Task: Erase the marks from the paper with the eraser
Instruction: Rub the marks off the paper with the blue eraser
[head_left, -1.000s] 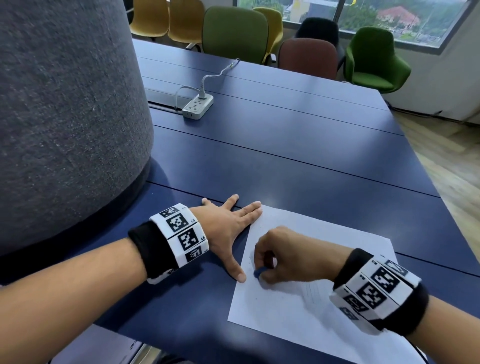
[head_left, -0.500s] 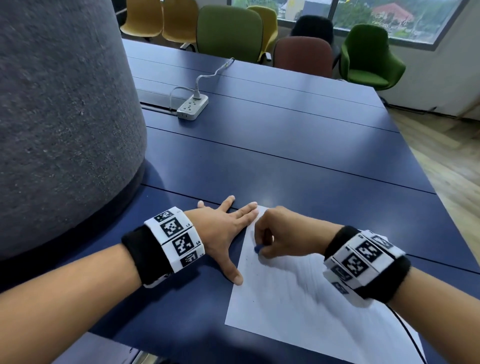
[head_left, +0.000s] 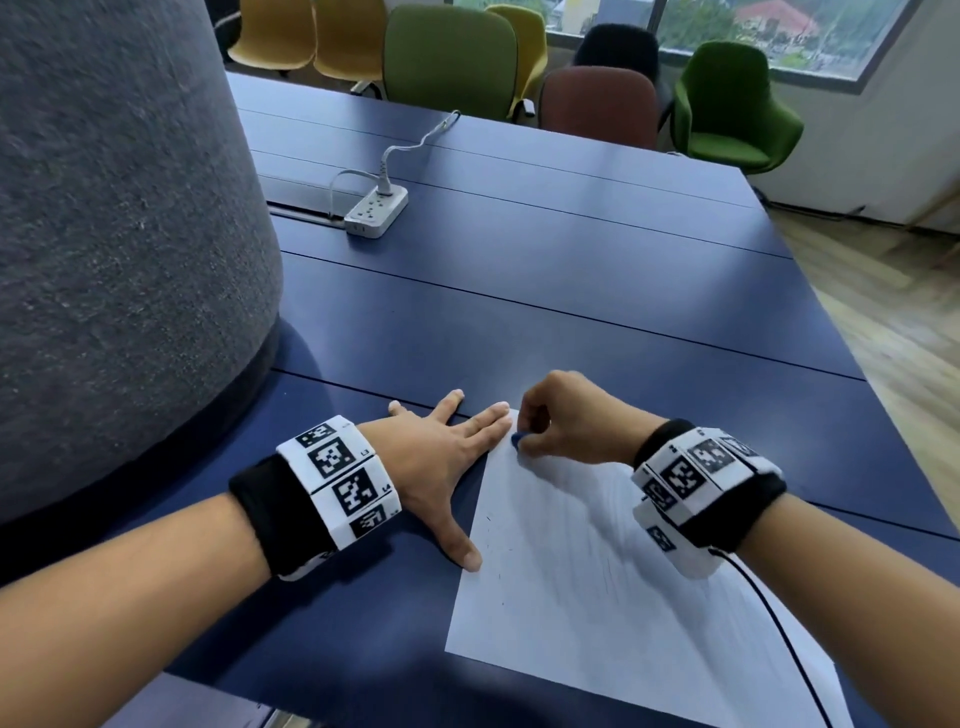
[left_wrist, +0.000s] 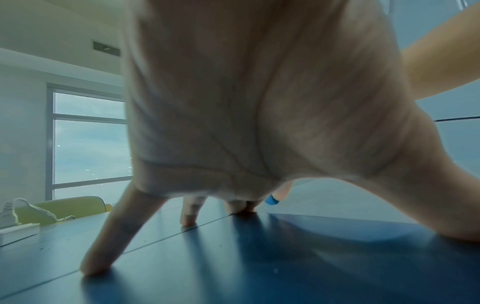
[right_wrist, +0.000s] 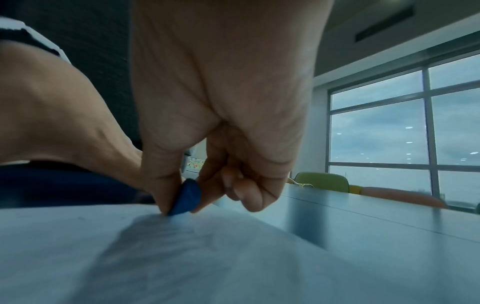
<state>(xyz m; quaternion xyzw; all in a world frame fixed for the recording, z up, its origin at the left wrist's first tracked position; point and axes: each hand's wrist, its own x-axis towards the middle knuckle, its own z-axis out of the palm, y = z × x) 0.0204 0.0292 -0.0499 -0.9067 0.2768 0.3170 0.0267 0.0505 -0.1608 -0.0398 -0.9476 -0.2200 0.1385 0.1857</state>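
Observation:
A white sheet of paper (head_left: 587, 582) lies on the dark blue table (head_left: 571, 291), with faint pencil marks (head_left: 498, 545) near its left edge. My right hand (head_left: 566, 423) pinches a small blue eraser (head_left: 518, 441) between thumb and forefinger and presses it on the paper's far left corner. The right wrist view shows the eraser (right_wrist: 187, 198) touching the paper (right_wrist: 182, 257). My left hand (head_left: 447, 457) lies flat with fingers spread, fingertips (head_left: 496, 413) on the paper's corner and thumb (head_left: 465, 556) at its left edge. In the left wrist view the spread fingers (left_wrist: 103, 246) press the table.
A large grey fabric-covered column (head_left: 119, 234) stands at the left, close to my left arm. A white power strip (head_left: 376, 210) with its cable lies further back on the table. Coloured chairs (head_left: 452, 57) line the far edge. A black cable (head_left: 779, 629) runs from my right wristband across the paper.
My right hand has slid the eraser away from me along the paper, from beside the left thumb up to the far left corner. The left hand has stayed flat in place.

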